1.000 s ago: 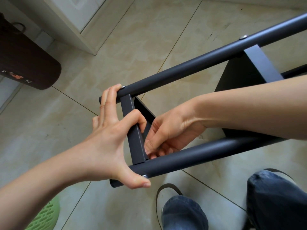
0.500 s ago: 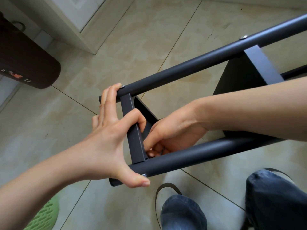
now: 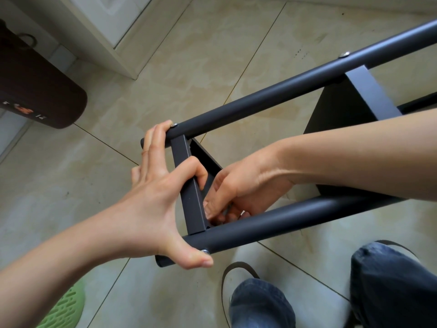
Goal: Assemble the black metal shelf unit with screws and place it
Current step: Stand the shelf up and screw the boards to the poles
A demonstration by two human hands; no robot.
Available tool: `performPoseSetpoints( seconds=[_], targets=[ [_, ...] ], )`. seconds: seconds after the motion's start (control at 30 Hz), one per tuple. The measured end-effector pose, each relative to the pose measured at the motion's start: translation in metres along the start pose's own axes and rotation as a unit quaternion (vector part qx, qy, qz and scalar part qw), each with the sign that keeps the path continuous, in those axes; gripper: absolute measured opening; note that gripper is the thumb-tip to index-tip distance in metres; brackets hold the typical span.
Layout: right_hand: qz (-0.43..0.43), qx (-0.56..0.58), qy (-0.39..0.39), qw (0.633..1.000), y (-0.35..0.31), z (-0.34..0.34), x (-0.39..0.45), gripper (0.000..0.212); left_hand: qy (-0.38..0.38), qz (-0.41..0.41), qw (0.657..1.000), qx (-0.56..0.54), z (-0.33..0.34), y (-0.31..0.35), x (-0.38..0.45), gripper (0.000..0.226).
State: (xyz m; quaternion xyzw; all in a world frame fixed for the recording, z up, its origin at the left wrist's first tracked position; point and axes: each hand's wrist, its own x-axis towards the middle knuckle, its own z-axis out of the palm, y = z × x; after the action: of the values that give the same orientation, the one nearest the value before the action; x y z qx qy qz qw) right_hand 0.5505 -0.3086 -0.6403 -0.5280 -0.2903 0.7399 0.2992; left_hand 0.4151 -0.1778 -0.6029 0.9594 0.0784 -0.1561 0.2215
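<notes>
The black metal shelf unit [image 3: 295,95] lies on its side across the tiled floor [image 3: 165,67], its end frame at the centre. The left hand [image 3: 151,197] braces that end, thumb at six o'clock pressing the screw [image 3: 205,251], forefinger hooked round the crossbar [image 3: 189,185]. The right hand [image 3: 238,195] pinches something small inside the corner, probably a nut. Best to hold the screw still while threading squarely.

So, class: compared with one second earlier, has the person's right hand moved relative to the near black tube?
Yes. The right hand has slid down toward the near tube, fingertips now tucked into the corner by the crossbar.
</notes>
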Motion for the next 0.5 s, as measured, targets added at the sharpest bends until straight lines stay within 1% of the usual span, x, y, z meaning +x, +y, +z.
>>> performPoseSetpoints(
  seconds=[0.03, 0.13, 0.3, 0.43, 0.5],
  targets=[
    [0.003, 0.016, -0.012, 1.0, 0.002, -0.002, 0.005, 0.025, -0.001, -0.001, 1.0, -0.001, 0.0, 0.0, 0.0, 0.087],
    [0.024, -0.011, -0.034, 0.999, -0.001, 0.001, 0.011, 0.025, -0.003, -0.002, 1.0, -0.002, 0.0, 0.0, 0.001, 0.086],
    [0.006, -0.011, -0.037, 0.999, 0.005, 0.001, 0.015, 0.035, -0.007, 0.0, 1.0, -0.005, 0.0, 0.001, 0.0, 0.085],
    [0.031, -0.005, -0.05, 0.998, 0.007, -0.001, 0.016, 0.03, -0.011, -0.005, 1.0, -0.009, 0.0, 0.002, 0.0, 0.086],
    [0.063, 0.018, -0.083, 0.994, 0.004, -0.005, 0.013, 0.027, -0.008, -0.003, 1.0, -0.008, 0.0, 0.002, 0.0, 0.086]
  ],
)
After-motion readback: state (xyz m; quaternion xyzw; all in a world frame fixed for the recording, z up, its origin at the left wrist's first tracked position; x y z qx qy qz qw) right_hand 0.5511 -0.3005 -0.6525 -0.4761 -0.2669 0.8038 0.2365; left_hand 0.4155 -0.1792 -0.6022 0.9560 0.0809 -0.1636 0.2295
